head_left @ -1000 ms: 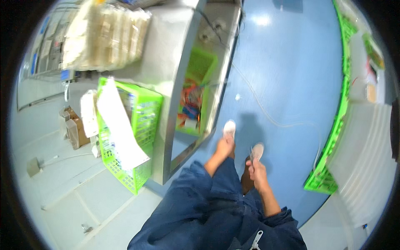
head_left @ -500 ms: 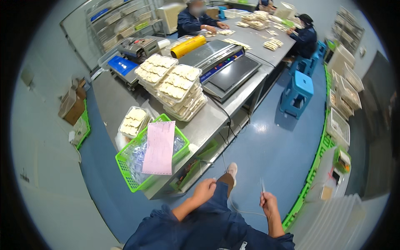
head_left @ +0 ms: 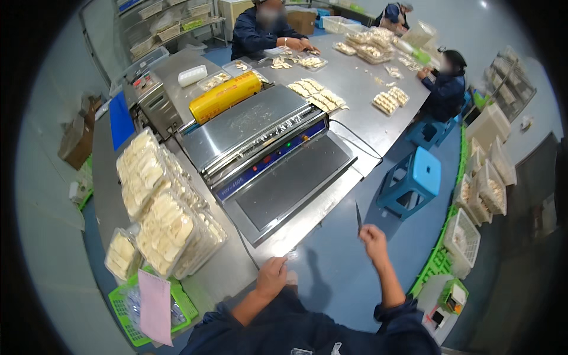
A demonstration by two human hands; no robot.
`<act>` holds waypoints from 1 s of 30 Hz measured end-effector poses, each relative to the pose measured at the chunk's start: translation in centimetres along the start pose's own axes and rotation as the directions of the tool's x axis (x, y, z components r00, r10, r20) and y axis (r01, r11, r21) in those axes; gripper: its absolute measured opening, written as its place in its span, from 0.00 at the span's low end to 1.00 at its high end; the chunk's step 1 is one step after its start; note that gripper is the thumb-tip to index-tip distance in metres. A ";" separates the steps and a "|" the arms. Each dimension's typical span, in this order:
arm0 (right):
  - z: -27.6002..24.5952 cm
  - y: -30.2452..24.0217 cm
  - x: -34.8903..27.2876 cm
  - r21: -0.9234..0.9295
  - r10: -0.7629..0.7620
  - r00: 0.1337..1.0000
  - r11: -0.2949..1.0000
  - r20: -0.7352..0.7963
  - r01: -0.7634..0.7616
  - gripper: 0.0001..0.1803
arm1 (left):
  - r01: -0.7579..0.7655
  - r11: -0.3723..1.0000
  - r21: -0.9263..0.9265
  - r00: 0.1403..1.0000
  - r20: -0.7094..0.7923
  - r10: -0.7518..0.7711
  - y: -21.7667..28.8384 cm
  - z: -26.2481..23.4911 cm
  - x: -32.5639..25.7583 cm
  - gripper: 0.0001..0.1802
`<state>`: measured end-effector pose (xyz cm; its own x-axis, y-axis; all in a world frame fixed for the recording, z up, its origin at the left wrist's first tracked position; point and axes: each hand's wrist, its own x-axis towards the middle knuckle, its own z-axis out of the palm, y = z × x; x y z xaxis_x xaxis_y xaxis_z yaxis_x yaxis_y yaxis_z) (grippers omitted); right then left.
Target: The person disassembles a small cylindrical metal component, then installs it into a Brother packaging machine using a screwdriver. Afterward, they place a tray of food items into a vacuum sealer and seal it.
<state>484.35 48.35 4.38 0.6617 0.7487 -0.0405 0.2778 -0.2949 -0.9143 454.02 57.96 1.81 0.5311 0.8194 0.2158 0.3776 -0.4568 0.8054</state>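
Note:
My right hand (head_left: 373, 241) is closed around the handle of a knife (head_left: 358, 215), its thin dark blade pointing up and away over the blue floor. By the front edge of the steel table, my left hand (head_left: 272, 278) has its fingers curled together; whatever they may hold is too small to make out. Nearest to that hand is the film-wrapping machine (head_left: 272, 195), with a yellow roll (head_left: 226, 97) at its back. Left of it stand stacked trays of pale sliced food (head_left: 164, 228), and below them a green basket (head_left: 127, 307) bearing a pink paper sheet (head_left: 155, 305).
A blue stool (head_left: 423, 177) stands right of the steel table (head_left: 367, 142). Across the table one person (head_left: 260, 35) handles food pieces; another person (head_left: 444, 83) sits at the right side. White crates (head_left: 461, 242) line the right wall, and a cable hangs off the table's edge.
I have moved forward along the table, so the wrapping machine is closer and the basket lies lower left. The knife stays in my right hand; my left hand remains curled.

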 end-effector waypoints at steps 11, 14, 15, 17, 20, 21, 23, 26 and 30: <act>5.5 -1.3 29.6 -0.393 -0.421 0.907 0.830 0.024 0.396 0.06 | 0.351 0.930 0.105 0.936 -0.071 -0.345 4.6 3.6 3.9 0.06; 5.6 -2.0 32.6 -0.441 -0.315 0.932 0.821 0.181 0.363 0.06 | 0.431 0.889 0.152 0.892 -0.221 -0.394 5.8 6.1 5.5 0.07; 5.4 -1.9 33.2 -0.415 -0.332 0.918 0.820 0.216 0.394 0.06 | 0.474 0.867 0.157 0.866 -0.260 -0.426 6.0 7.2 5.6 0.08; 5.5 -1.8 34.0 -0.362 -0.399 0.863 0.790 0.309 0.495 0.05 | 0.591 0.795 0.139 0.785 -0.325 -0.527 7.0 10.0 5.8 0.09; 5.5 -0.5 34.0 -0.346 -0.422 0.765 0.711 0.486 0.612 0.06 | 0.591 0.793 0.145 0.796 -0.263 -0.545 9.0 14.2 8.1 0.09; 5.3 -1.2 33.6 -0.298 -0.411 0.726 0.716 0.551 0.632 0.05 | 0.592 0.796 0.124 0.797 -0.236 -0.556 10.1 15.1 8.9 0.08; 3.5 -2.4 33.2 -0.231 -0.398 0.702 0.750 0.591 0.620 0.05 | 0.580 0.803 0.138 0.810 -0.198 -0.552 11.9 15.8 11.0 0.08; 0.5 -3.6 33.4 -0.134 -0.413 0.763 0.832 0.498 0.538 0.08 | 0.569 0.804 0.174 0.820 -0.201 -0.536 12.5 16.1 13.0 0.08; -5.5 0.0 34.5 -0.106 -0.429 0.837 0.867 0.340 0.487 0.11 | 0.545 0.832 0.099 0.833 -0.174 -0.525 10.7 17.6 15.8 0.09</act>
<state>511.02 70.87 5.22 0.1983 0.9548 0.2214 0.6368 0.0462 -0.7696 479.81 59.94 4.09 0.1123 0.9827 -0.1474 0.6792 0.0324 0.7333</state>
